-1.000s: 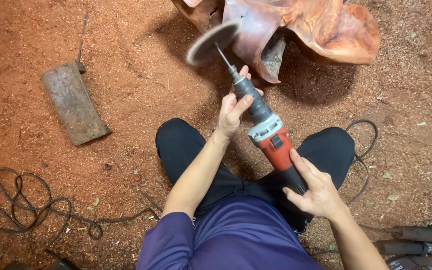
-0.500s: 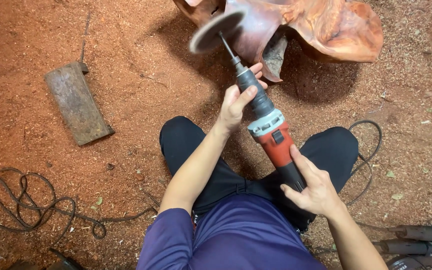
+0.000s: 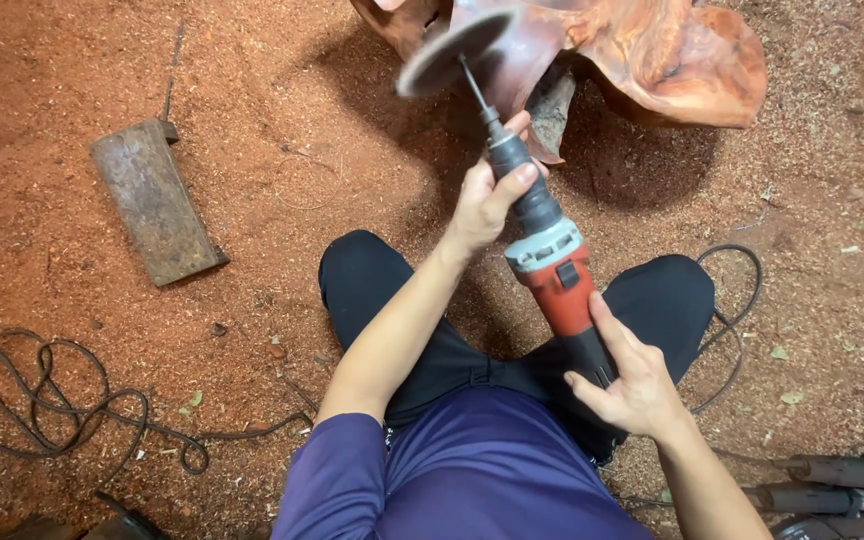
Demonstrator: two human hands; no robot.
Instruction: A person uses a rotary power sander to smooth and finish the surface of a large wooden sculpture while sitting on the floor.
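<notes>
I hold a red and black electric grinder (image 3: 564,285) in both hands, pointing up and away from me. My left hand (image 3: 484,205) wraps the dark neck of the tool just behind the shaft. My right hand (image 3: 630,380) grips the black rear handle. A grey sanding disc (image 3: 452,52) on a thin shaft sits at the tool's tip, blurred, against the reddish carved wood piece (image 3: 642,55) at the top of the view.
Red sawdust covers the ground. A rusty metal block (image 3: 155,203) lies at the left. A black cable (image 3: 62,405) coils at lower left, another cable (image 3: 737,300) loops by my right knee. Several tool handles (image 3: 832,480) lie at lower right.
The grinder and both hands have shifted up and to the right, bringing the disc closer against the wood piece.
</notes>
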